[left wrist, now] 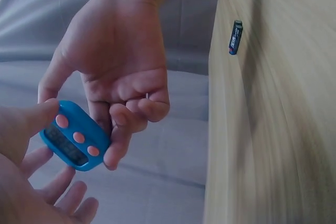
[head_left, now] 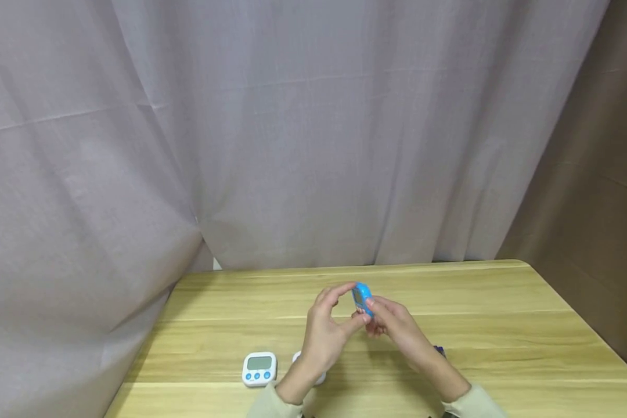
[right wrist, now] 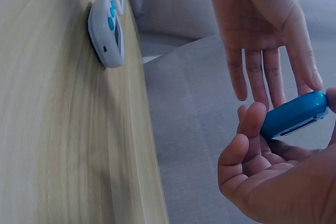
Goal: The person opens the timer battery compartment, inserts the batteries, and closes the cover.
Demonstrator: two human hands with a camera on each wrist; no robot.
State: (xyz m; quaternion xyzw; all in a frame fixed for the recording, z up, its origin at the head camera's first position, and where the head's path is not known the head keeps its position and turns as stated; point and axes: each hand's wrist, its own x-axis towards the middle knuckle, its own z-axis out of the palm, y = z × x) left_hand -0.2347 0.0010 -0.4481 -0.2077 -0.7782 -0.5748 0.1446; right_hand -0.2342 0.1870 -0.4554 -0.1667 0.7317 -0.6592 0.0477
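Note:
A blue digital timer [head_left: 364,296] with orange-pink buttons is held above the table between both hands. My left hand [head_left: 324,334] pinches its edges between thumb and index finger, the other fingers apart from it in the left wrist view. From the other side my right hand [head_left: 399,328] grips the timer, its thumb on the casing. The timer's display and buttons face the left wrist camera; its back edge shows in the right wrist view. A tiny pale piece [left wrist: 147,96] shows at the right hand's curled fingers, too small to identify.
A white timer [head_left: 259,363] with blue buttons lies on the wooden table [head_left: 214,302] at left. Another white timer [head_left: 321,379] is partly hidden by the left wrist. Dark batteries [left wrist: 235,38] lie near the right forearm. A grey curtain [head_left: 313,145] hangs behind the table.

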